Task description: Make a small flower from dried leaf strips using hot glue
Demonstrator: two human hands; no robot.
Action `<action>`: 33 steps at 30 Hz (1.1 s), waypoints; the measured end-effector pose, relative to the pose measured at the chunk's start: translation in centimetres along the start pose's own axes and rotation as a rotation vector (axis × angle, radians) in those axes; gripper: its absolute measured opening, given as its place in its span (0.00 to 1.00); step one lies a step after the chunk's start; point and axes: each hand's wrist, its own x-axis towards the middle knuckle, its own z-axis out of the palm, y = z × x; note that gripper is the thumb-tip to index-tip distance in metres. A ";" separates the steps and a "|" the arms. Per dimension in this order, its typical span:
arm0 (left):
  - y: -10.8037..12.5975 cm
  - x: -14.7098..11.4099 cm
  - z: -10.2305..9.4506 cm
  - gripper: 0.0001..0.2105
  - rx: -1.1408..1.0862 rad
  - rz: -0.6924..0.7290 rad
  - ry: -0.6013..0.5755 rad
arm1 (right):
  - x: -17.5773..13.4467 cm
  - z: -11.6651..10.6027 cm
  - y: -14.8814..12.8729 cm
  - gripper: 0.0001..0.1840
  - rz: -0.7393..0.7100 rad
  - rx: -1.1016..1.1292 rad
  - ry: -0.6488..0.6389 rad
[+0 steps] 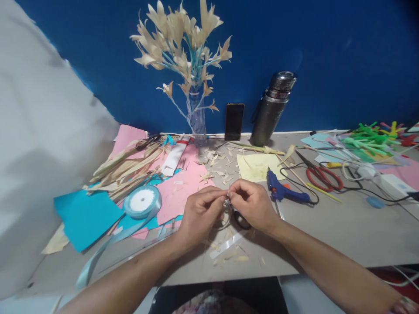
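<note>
- One tiny piece (228, 194), unidentifiable, sits mid-frame, pinched between left hand (203, 212) and right hand (251, 204).
- Seemingly delicate fingertip work, calling for steadiness.
- Blue glue gun (279, 189) lies right of centre.

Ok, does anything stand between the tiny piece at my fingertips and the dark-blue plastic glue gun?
Yes, your right hand itself, between the tiny piece and the dark-blue plastic glue gun. Beyond its knuckles, I see nothing blocking the short gap to the gun.
</note>
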 end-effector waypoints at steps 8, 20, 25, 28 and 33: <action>0.9 0.3 -0.2 0.09 -0.105 -0.313 0.016 | -0.4 0.3 0.1 0.07 -0.107 -0.044 -0.007; 0.4 0.3 -0.1 0.07 0.071 -0.103 0.086 | -0.9 1.3 0.8 0.08 -0.275 -0.186 0.013; 0.6 0.5 -0.3 0.06 -0.019 -0.262 0.070 | -0.7 0.9 0.6 0.07 -0.218 -0.119 0.023; 0.7 0.7 -0.4 0.09 -0.080 -0.361 0.052 | -0.4 0.7 0.5 0.07 -0.118 -0.061 0.014; 0.6 0.7 -0.5 0.11 -0.109 -0.349 0.053 | -0.2 0.6 0.3 0.04 0.053 0.043 -0.003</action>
